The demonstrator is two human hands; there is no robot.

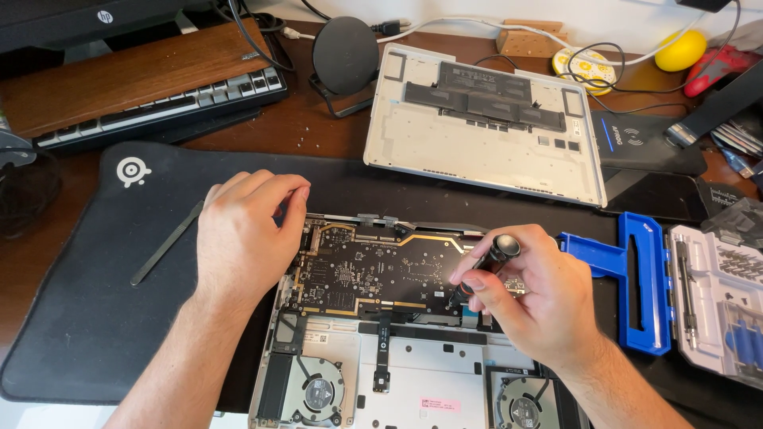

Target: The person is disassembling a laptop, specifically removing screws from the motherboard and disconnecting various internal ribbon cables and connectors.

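1. Opened laptop (413, 373): lying bottom-up on the dark mat (95, 318), under both hands. Dark circuit board (366, 274) exposed between the hands; two round fans (318, 393) nearer the wrists. Judged rigid in the shell, fragile across the board and ribbon cables; best steadied at the metal edge, never on the components.
2. Left hand (242, 238): fingers curled and pressed together, resting on the laptop's upper left corner, holding nothing.
3. Right hand (532, 298): pinching a small black screwdriver (483, 270) between thumb and fingers, tip down on the board's right edge. Judged light, slim, prone to slip; grip at the knurled shaft, cap free to spin.
4. Removed bottom cover (485, 131): beyond the right hand, inner side up.
5. Blue-and-white bit case (683, 294): just right of the right hand, open.
6. Flat grey pry tool (167, 242): left of the left hand, on the mat.
7. Keyboard (167, 99): far beyond the left hand, on the surface.
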